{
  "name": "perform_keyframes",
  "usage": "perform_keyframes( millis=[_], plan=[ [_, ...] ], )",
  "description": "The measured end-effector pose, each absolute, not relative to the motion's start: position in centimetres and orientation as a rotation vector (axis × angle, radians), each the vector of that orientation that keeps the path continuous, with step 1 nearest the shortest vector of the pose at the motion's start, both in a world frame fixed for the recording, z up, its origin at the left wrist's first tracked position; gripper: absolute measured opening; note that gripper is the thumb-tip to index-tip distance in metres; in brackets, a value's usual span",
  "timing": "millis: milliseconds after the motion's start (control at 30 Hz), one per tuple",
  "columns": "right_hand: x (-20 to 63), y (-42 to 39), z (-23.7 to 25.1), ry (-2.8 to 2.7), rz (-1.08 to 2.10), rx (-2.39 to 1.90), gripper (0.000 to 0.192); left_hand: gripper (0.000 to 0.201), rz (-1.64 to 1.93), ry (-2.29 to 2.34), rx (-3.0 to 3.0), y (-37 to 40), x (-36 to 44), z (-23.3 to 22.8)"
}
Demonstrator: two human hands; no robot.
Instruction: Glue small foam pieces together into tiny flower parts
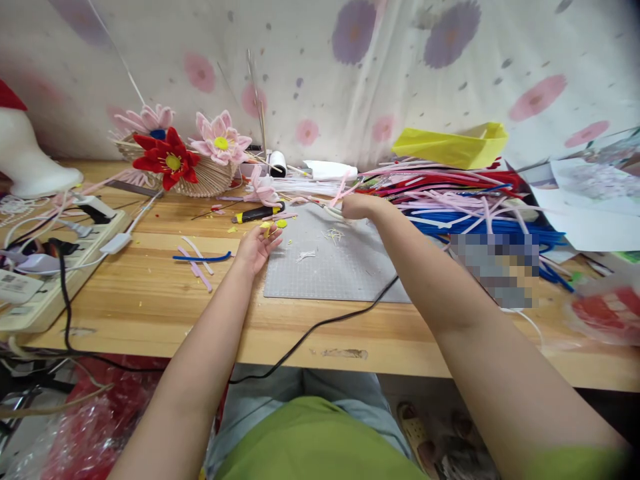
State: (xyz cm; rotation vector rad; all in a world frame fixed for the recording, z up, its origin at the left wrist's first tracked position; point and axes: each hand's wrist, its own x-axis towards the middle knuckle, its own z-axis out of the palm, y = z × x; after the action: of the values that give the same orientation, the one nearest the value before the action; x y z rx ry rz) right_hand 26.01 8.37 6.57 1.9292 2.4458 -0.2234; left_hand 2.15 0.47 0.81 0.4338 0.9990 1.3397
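My left hand point(257, 249) is turned palm up at the left edge of the grey cutting mat point(320, 280). Its fingertips pinch a small yellow piece point(265, 229), fuzzy-looking; a yellow disc point(281, 224) shows just beyond. My right hand point(356, 207) reaches to the back of the mat, fingers curled down and mostly hidden. Right beside its fingers is a pale, curved, handle-like thing point(333, 212), and a pink strip point(340, 189) sticks up behind. A black-and-yellow utility knife point(259, 213) lies past my left hand. White clippings point(333, 235) are scattered on the mat.
Red and pink fuzzy flowers point(167, 160) stand at the back left. Bundles of coloured pipe cleaners point(450, 190) lie at the right under a yellow folded paper point(450, 145). A power strip point(65, 267) sits left; a black cord point(320, 325) crosses the table's front.
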Motion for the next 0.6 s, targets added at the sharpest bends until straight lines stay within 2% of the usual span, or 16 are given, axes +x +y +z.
perform_keyframes(
  millis=[100,200,367,433,600],
  plan=[
    [26.1,6.4,8.0,2.291,-0.356,1.845,0.018,0.008,1.325,0.981,0.393,0.6,2.1,0.8],
    [26.1,4.8,8.2,2.335,-0.352,1.904,0.021,0.01,1.326,0.97,0.343,0.6,2.0,1.0],
    [26.8,4.0,6.8,2.424,-0.105,1.982,0.048,0.014,1.296,0.971,0.291,0.4,2.1,1.5],
    [26.7,3.6,6.4,2.581,-0.007,1.914,0.053,0.014,1.282,0.97,0.282,0.4,2.1,1.6],
    [25.3,2.2,6.0,2.838,0.13,1.69,0.045,0.014,1.301,0.966,0.253,0.4,2.1,1.7]
  ],
)
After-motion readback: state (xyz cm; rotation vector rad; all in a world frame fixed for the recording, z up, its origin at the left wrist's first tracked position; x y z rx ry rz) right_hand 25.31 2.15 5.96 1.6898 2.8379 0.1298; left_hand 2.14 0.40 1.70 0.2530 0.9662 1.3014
